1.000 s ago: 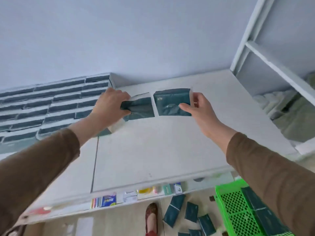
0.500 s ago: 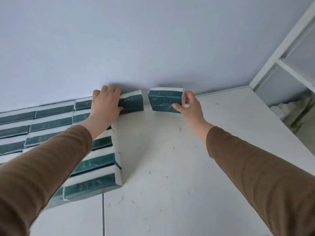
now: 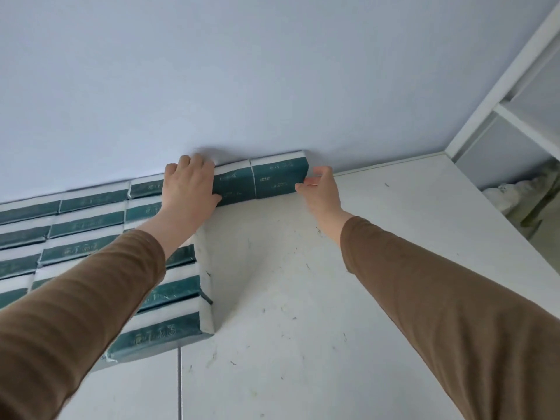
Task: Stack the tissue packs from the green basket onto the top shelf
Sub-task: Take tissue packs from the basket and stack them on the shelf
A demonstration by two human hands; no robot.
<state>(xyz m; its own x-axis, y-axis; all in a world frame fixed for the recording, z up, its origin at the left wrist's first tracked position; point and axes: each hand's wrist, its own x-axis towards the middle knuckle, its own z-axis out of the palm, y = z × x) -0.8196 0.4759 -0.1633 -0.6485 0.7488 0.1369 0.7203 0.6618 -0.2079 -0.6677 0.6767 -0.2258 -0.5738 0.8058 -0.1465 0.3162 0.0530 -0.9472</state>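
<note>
Two dark green tissue packs with white tops stand side by side against the back wall on the white top shelf (image 3: 303,298). My left hand (image 3: 189,189) lies over the left pack (image 3: 231,184), thumb on its front and fingers over its top. My right hand (image 3: 321,189) pinches the right end of the right pack (image 3: 277,178). Left of them, a stack of several matching packs (image 3: 88,225) fills the shelf in rows. The green basket is out of view.
A plain wall rises right behind the packs. The shelf's bare right half runs to a white upright frame (image 3: 503,92) with another shelf unit behind it. A seam in the shelf board (image 3: 179,383) runs toward me.
Both hands have pushed their packs back to the wall and together, closing the gap between them. The view has tilted up, and the floor and the green basket have dropped out.
</note>
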